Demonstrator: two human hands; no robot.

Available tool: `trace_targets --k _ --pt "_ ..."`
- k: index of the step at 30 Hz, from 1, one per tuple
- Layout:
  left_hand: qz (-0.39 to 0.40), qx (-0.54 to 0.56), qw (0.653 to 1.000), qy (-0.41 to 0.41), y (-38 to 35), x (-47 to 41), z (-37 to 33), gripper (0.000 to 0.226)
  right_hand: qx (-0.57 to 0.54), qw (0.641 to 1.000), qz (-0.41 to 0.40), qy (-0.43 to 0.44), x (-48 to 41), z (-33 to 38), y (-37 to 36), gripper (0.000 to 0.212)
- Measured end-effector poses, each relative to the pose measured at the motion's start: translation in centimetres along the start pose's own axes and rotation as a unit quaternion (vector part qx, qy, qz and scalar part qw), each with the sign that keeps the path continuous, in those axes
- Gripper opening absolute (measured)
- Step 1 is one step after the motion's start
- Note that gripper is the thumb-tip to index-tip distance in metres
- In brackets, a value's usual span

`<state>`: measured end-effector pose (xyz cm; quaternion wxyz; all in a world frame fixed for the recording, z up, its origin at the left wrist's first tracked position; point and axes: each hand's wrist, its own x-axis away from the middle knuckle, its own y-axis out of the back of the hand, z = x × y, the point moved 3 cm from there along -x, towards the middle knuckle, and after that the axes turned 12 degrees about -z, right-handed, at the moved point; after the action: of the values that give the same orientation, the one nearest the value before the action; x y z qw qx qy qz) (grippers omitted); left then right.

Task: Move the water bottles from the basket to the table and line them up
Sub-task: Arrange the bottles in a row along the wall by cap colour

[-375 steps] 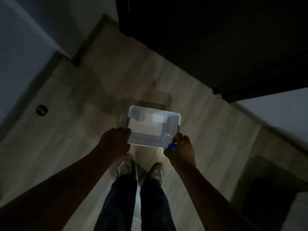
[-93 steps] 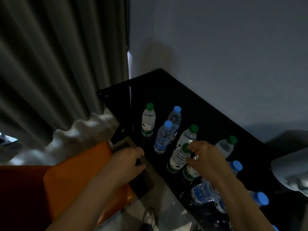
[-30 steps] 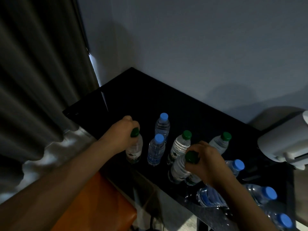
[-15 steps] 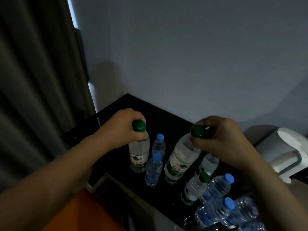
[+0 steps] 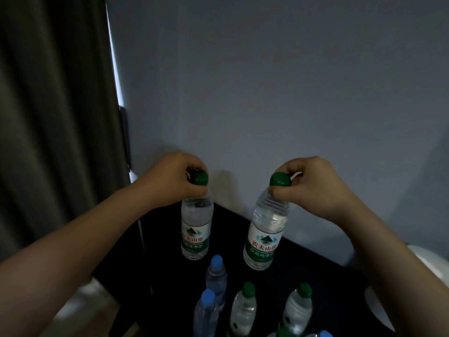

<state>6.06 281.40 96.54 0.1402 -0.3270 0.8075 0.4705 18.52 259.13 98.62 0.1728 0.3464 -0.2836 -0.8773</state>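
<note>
My left hand grips the neck of a green-capped water bottle, held upright above the black table. My right hand pinches the neck of a second green-capped bottle, tilted slightly, also in the air. Below them stand two blue-capped bottles and two green-capped bottles on the table. More caps show at the bottom edge. The basket is out of sight.
A plain wall rises right behind the table. A dark curtain hangs at the left. A white appliance sits at the table's right end. Pale floor shows at the lower left.
Both hands have lifted their green-capped bottles higher and toward the wall, and moved further apart. The view has tilted up, so fewer standing bottles show.
</note>
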Motion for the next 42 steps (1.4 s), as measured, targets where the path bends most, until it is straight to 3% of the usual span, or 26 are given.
trace_targets --k 9,20,28,33,37,42 --pt "-0.035 -0.038 0.999 -0.011 0.2 -5.8 -2.2 0.029 -0.016 0.999 -0.044 0.019 -6.2 -0.9 1.5 0.015" --pt "-0.01 -0.04 0.999 -0.008 -3.5 -11.1 1.8 0.028 -0.016 0.999 -0.029 0.016 -10.3 -3.4 -4.2 0.013" --pt "0.011 -0.03 0.999 -0.021 -6.6 -18.2 10.7 0.024 0.037 0.999 -0.022 -0.003 -17.2 -5.0 -12.3 0.017" --pt "0.071 0.004 0.997 -0.03 -9.7 -22.8 18.2 0.016 0.057 0.997 -0.014 -0.045 -21.8 -6.7 -19.1 0.018" --pt "0.102 0.023 0.994 -0.018 -12.1 -25.3 24.2 0.025 0.084 0.994 0.002 -0.066 -24.4 -8.2 -24.8 0.022" --pt "0.136 0.038 0.99 -0.01 -15.2 -27.6 30.4 0.015 0.098 0.99 0.019 -0.099 -27.0 -10.0 -30.9 0.026"
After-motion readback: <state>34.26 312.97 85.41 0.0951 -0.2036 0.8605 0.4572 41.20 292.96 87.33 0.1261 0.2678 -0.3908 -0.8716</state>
